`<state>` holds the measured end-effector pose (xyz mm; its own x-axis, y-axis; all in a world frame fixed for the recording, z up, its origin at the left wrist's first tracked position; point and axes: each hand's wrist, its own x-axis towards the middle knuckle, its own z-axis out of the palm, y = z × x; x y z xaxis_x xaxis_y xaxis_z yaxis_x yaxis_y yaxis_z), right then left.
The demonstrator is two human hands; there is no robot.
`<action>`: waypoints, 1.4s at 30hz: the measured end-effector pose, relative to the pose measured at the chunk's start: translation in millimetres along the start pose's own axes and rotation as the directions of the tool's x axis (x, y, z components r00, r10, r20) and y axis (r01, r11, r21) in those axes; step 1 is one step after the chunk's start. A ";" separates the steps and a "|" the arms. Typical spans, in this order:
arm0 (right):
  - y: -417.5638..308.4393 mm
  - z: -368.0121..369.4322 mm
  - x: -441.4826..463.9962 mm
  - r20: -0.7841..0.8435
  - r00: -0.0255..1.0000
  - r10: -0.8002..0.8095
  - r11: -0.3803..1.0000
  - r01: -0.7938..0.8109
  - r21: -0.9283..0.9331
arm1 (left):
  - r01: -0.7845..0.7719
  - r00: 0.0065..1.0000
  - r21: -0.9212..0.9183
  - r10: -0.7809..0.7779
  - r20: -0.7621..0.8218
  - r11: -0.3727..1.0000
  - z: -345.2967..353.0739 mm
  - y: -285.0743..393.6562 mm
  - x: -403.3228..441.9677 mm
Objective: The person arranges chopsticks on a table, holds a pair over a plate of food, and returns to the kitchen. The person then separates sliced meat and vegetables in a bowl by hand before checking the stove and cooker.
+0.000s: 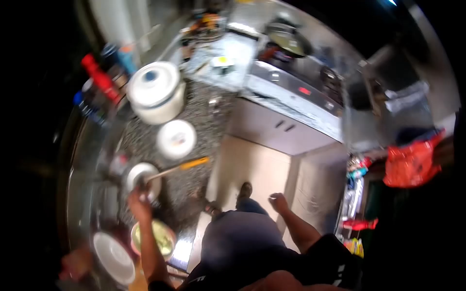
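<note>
My left hand point(139, 203) reaches over the counter to the near rim of a small white bowl point(131, 178). Its fingers are smeared by motion, so their grip on the bowl is unclear. Across this bowl lies a long utensil with a yellow-orange handle point(194, 163); its far end is hidden near my fingers. Below my left forearm stands a pinkish bowl with pale green pieces point(165, 238) in it. Away from the counter, my right hand point(278, 202) hangs above the floor with its fingers loosely curled in and nothing in them.
A white lidded pot point(158, 97) and a white plate or lid point(176, 139) stand farther along the granite counter point(201, 126). A white basin point(114, 257) is at the lower left. Bottles point(102, 80) line the wall. A pan point(290, 41) sits on the stove; a red bag point(411, 162) hangs right.
</note>
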<state>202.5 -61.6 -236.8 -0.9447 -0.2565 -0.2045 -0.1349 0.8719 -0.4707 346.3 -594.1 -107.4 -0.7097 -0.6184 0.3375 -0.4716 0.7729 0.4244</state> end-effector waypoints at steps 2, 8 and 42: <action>1.5 -2.4 2.3 0.024 0.997 0.070 0.998 -0.070 0.000 | -0.026 0.997 -0.002 0.026 -0.066 1.000 -0.5 16.1 3.7; 41.8 -26.2 7.3 0.010 0.977 0.215 0.967 -0.214 0.135 | -0.085 0.980 -0.244 0.038 -0.194 0.966 24.7 87.3 13.2; 207.8 -225.7 40.6 0.021 0.749 0.663 0.017 -0.043 0.999 | 0.802 0.497 -0.420 0.086 0.863 -0.426 162.6 440.9 -28.6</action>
<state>68.7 203.3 -149.2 -0.7904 0.3769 -0.4830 0.3370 -0.3909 -0.8565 73.6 -212.5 -66.6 -0.8452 -0.1186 -0.5212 -0.1487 -0.8844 0.4424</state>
